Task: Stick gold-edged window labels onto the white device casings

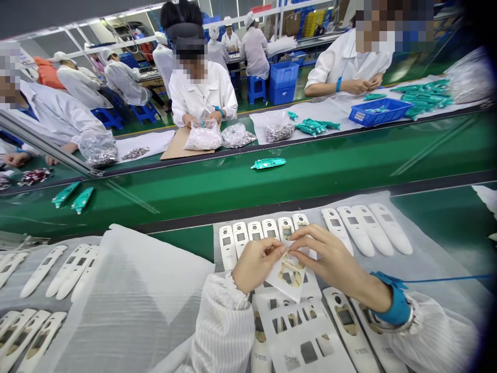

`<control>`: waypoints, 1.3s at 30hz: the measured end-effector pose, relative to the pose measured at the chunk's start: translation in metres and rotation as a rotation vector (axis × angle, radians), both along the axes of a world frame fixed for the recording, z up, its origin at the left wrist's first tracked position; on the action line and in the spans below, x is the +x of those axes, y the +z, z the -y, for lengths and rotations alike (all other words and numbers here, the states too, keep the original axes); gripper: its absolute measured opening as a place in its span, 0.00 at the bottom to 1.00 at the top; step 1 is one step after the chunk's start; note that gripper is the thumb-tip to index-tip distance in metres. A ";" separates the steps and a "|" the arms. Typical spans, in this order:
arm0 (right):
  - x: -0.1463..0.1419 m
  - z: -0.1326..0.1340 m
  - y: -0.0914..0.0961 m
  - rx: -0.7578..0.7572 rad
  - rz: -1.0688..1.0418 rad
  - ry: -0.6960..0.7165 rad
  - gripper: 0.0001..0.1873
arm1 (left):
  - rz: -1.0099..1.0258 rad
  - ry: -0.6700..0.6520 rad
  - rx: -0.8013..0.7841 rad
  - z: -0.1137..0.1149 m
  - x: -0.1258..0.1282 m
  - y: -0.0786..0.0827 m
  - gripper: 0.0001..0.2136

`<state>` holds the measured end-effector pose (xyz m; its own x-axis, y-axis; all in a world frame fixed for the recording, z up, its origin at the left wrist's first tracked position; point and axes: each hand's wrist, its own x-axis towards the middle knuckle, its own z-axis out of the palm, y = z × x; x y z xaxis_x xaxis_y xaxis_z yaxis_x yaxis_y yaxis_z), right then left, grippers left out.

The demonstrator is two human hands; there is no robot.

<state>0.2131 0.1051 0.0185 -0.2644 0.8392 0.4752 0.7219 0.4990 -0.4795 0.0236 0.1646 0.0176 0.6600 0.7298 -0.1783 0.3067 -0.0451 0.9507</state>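
Fingertips of the left hand (257, 261) and right hand (324, 259) pinch a small translucent sticker sheet with tan window labels (289, 274) above white plastic thermometer shells (256, 233).

A row of shells (240, 239) lies behind the sticker sheet (290, 277), with the conveyor belt (349, 166) beyond them.

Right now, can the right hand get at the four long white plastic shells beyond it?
Probably yes: nothing lies between the right hand and the white shells, though it pinches a label sheet.
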 end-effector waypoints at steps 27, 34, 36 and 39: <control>0.006 -0.079 -0.062 -0.593 -0.416 -0.171 0.12 | -0.256 0.042 0.691 0.035 0.000 -0.043 0.08; 0.004 -0.076 -0.064 -0.569 -0.401 -0.177 0.09 | -0.246 0.059 0.636 0.033 -0.001 -0.045 0.08; 0.003 -0.075 -0.064 -0.557 -0.397 -0.182 0.09 | -0.242 0.052 0.632 0.033 -0.001 -0.044 0.08; 0.003 -0.075 -0.063 -0.554 -0.388 -0.185 0.09 | -0.234 0.047 0.630 0.033 0.000 -0.043 0.09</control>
<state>0.2156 0.1796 -0.0447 0.0084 1.0000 -0.0041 0.4966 -0.0077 -0.8680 0.0231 0.1315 -0.0255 0.6207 0.7682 0.1566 0.5167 -0.5511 0.6552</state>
